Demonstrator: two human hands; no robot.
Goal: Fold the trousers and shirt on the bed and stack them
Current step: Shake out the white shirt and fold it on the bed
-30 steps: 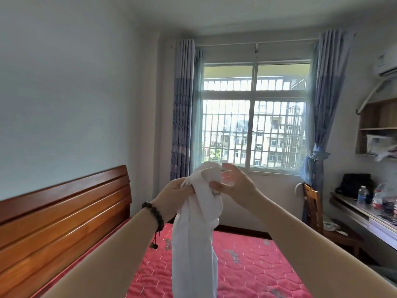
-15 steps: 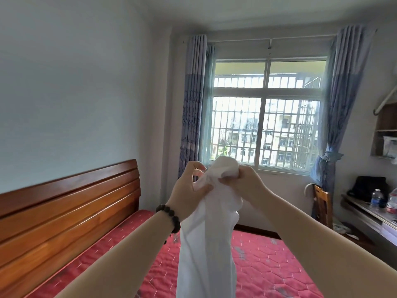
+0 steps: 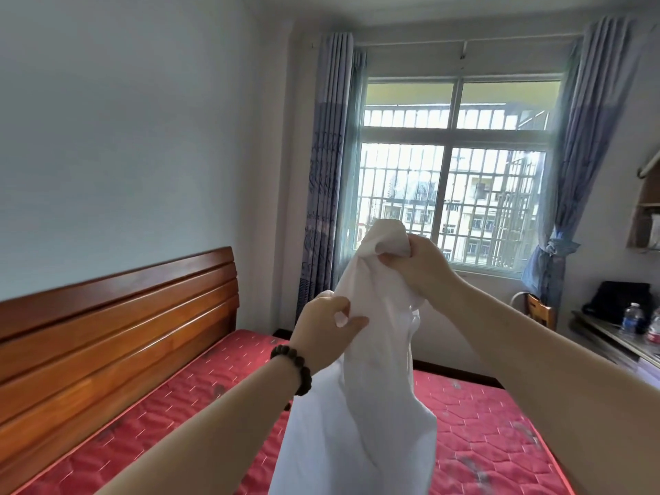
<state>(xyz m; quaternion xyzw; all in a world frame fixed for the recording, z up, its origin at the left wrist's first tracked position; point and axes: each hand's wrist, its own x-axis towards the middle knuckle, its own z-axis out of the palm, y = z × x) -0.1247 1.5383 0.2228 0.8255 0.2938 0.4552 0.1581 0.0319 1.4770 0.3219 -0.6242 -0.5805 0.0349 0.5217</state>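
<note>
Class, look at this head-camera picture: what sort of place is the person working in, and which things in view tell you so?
Most likely a bedroom in a home. A bed with a red quilted mattress and a wooden headboard fills the left side, curtains frame a barred window, and both hands hold up a white garment.

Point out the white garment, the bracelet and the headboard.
white garment [image 3: 360, 405], head view, hanging middle cloth.
bracelet [image 3: 296, 369], head view, beads at left wrist.
headboard [image 3: 118, 337], head view, middle slat.

Worn on the head, looking forward across the bed [image 3: 475, 434] toward the window [image 3: 453, 176], both raised hands close in front; only one view.
</note>
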